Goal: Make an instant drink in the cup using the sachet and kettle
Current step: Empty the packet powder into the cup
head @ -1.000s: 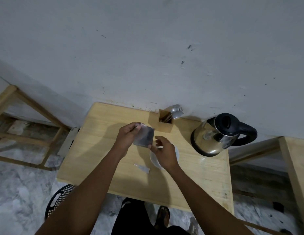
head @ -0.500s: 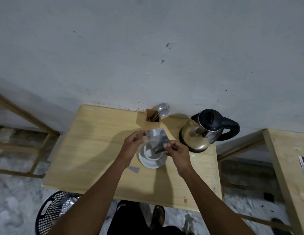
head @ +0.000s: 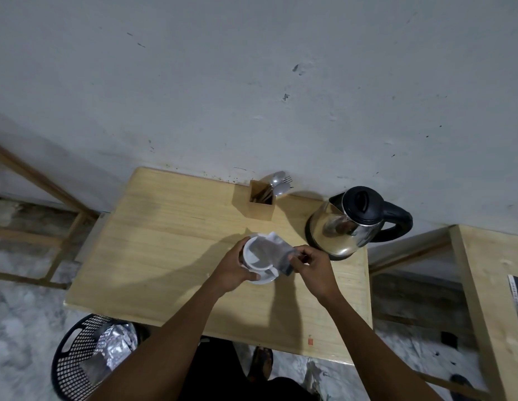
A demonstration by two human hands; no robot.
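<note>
A white cup [head: 253,254] stands on a white saucer [head: 265,278] near the middle of the wooden table [head: 171,241]. My left hand [head: 233,269] wraps around the cup's left side. My right hand [head: 309,263] pinches the lower end of a silvery sachet [head: 276,250], which is tilted with its open end over the cup's mouth. A steel kettle [head: 343,227] with a black lid and handle stands at the right rear of the table, a short way from my right hand.
A wooden holder [head: 262,202] with spoons and a fork stands at the back by the wall. A black mesh bin [head: 90,354] with foil wrappers sits on the floor at the lower left. A second wooden table [head: 489,285] is to the right.
The sachet passed from my left hand to my right and tipped over the cup. My left hand dropped onto the cup. The view shifted, bringing the bin into sight.
</note>
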